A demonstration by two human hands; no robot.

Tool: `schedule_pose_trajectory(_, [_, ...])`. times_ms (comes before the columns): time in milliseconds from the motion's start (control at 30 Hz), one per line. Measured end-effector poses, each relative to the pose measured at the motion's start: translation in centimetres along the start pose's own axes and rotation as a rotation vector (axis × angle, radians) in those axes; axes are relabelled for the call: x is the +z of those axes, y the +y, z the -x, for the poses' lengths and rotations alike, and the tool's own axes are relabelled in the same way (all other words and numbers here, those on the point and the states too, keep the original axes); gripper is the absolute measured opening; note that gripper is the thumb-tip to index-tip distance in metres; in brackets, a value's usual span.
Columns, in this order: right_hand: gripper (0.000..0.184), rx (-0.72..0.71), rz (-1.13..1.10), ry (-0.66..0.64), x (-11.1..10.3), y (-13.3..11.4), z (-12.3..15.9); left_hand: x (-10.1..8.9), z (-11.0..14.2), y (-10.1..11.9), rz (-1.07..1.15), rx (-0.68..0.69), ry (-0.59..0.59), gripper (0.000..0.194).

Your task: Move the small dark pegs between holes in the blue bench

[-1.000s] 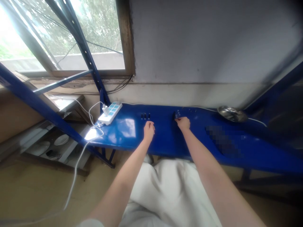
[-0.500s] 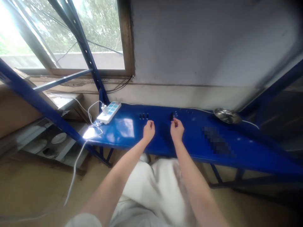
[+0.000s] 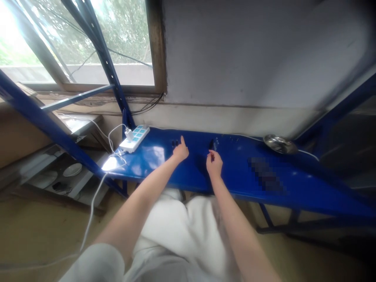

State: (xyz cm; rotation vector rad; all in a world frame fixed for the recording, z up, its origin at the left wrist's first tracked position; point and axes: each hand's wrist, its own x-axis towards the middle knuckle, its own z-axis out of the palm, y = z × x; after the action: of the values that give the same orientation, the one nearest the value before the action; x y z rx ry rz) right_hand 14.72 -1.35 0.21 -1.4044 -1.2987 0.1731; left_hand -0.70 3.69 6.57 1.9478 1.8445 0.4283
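Observation:
My left hand (image 3: pixel 181 151) is over the left-middle of the blue table, index finger stretched forward and the other fingers partly curled. It is beside a short row of small black pieces (image 3: pixel 175 143) with pale ends, and covers part of the row. Whether a fingertip touches one, I cannot tell. My right hand (image 3: pixel 214 162) is closed in a pinch, thumb against fingers; anything between them is too small to make out. Just beyond it lie a small dark heap (image 3: pixel 211 144) and several clear little bits (image 3: pixel 216 141).
A white power strip (image 3: pixel 135 138) with a plugged-in adapter lies at the left of the blue table (image 3: pixel 235 172). A shiny metal dish (image 3: pixel 280 144) stands at the back right. A blurred dark patch (image 3: pixel 266 175) is nearer the front. Blue uprights (image 3: pixel 102 51) flank the table.
My left hand has moved left and forward toward the black pieces, and its index finger has straightened out. My right hand has drawn slightly back from the dark heap, still pinched.

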Motion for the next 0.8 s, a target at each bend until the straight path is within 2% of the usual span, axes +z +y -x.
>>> schedule_pose_trajectory(167, [0.033, 0.018, 0.024, -0.056, -0.3, -0.4, 0.1, 0.9, -1.1, -0.2, 0.157, -0.050, 0.104, 0.068])
schedule_pose_trajectory(367, [0.034, 0.038, 0.013, -0.086, -0.5, -0.8, 0.1, 1.6, -2.0, -0.6, -0.027, -0.018, 0.121, 0.051])
schedule_pose_trajectory(467, [0.034, 0.027, 0.028, -0.079, -0.4, -0.8, 0.1, 1.7, -2.3, -0.6, -0.025, 0.015, 0.151, 0.045])
schedule_pose_trajectory(533, [0.034, 0.011, 0.035, -0.071, -0.3, -0.6, 0.1, 1.5, -2.4, -0.2, 0.104, 0.017, 0.134, 0.038])
schedule_pose_trajectory(667, [0.034, 0.013, 0.015, -0.061, -0.2, -0.8, -0.2, 0.9, -2.1, 1.6, 0.521, -0.001, -0.100, 0.017])
schedule_pose_trajectory(733, [0.036, 0.094, -0.015, -0.051, -0.3, -1.6, -0.6, 0.5, -1.4, 2.8, 0.655, 0.009, -0.136, 0.018])
schedule_pose_trajectory(800, [0.041, 0.239, -0.084, -0.070, -0.6, -3.0, -1.3, 0.0, -0.1, 3.8, 0.927, 0.026, -0.137, 0.017])
